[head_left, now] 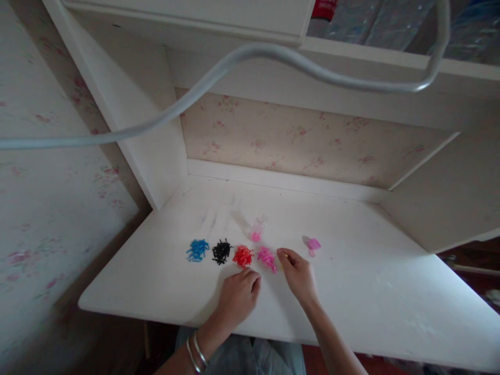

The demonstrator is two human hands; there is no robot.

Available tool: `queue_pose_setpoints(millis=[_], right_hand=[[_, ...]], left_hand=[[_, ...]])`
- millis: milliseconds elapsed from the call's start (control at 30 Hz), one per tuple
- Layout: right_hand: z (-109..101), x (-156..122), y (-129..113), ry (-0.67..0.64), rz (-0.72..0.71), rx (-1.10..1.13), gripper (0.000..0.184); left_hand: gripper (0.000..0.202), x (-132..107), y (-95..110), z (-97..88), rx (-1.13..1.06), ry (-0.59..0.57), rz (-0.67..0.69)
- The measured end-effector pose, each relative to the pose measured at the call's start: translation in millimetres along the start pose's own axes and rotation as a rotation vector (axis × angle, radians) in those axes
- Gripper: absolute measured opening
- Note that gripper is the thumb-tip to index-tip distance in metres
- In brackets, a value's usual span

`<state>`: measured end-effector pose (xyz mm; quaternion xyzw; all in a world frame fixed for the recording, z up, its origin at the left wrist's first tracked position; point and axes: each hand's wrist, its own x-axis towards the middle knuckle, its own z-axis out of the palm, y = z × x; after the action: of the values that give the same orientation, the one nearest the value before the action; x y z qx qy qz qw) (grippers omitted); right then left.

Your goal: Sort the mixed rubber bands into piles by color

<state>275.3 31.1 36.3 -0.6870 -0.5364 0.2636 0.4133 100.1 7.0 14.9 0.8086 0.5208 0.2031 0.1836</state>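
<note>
On the white desk [371,281] lie small heaps of short plastic pieces in a row: blue [197,249], black [221,251], red [242,255] and pink [267,258]. My left hand [238,297] rests on the desk just below the red heap, fingers curled under. My right hand [299,276] sits right of the pink heap, fingertips pinched together on something small and yellowish. A small clear bottle [258,227] with pink content lies behind the heaps. A pink lid-like piece [313,244] lies to the right.
The desk is set in a white alcove with floral wallpaper [297,140] behind and shelf walls on both sides. A grey cable [234,60] hangs across the view overhead. Bangles sit on my left wrist [196,354].
</note>
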Motion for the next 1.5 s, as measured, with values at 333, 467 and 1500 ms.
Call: queue_pose_setpoints(millis=[333,467,1500], right_hand=[[0.1,-45.6,38.2,0.004,0.009,-0.053,0.044],[0.6,-47.4,39.5,0.029,0.005,-0.011,0.043],[-2.8,-48.5,46.3,0.111,0.049,-0.113,0.036]], left_hand=[[0.016,10.9,29.3,10.2,0.130,0.001,-0.086],[0.017,21.4,41.5,19.3,0.158,-0.005,-0.079],[0.027,26.6,49.6,29.4,0.294,0.015,-0.032]])
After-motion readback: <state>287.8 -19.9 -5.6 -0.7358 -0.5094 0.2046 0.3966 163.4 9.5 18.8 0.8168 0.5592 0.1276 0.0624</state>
